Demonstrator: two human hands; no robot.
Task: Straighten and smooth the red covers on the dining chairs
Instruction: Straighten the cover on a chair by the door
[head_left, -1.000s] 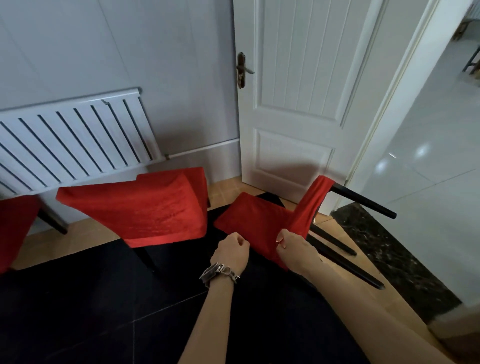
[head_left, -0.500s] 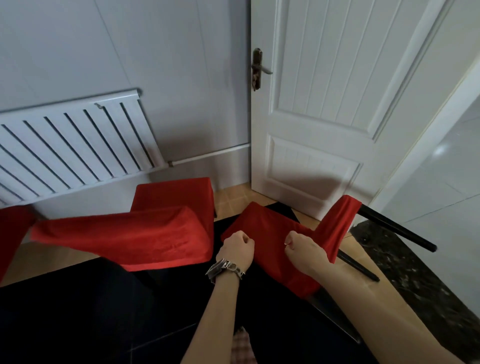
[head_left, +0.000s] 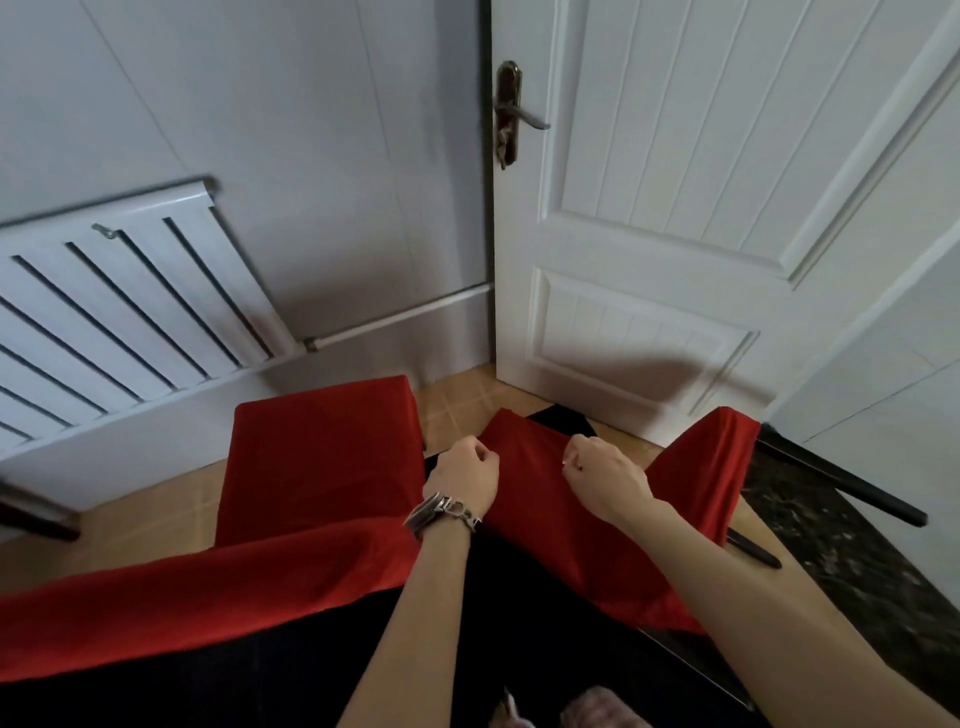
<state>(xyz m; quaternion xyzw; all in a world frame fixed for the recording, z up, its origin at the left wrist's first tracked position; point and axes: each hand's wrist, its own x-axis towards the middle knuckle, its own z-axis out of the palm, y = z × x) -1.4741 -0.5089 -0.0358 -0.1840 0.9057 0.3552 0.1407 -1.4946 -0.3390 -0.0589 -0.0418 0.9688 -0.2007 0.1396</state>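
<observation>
- The red fabric cover (head_left: 566, 561) is found on a tipped, black-legged dining chair (head_left: 841, 483) lying beside the white panelled door (head_left: 675, 208).
- Its upper edge is gripped by the clenched fingers of the left hand (head_left: 462, 478) and the right hand (head_left: 605, 480).
- Risk: if the edge is pulled unevenly, the cover may be skewed or slipped off the frame, and the unsteady chair may be dragged.
- Compared with half a second earlier, both grips are unchanged and the chair is viewed from nearer.

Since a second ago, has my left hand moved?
Yes. The left hand has moved forward, nearer the door, gripping the cover.
</observation>
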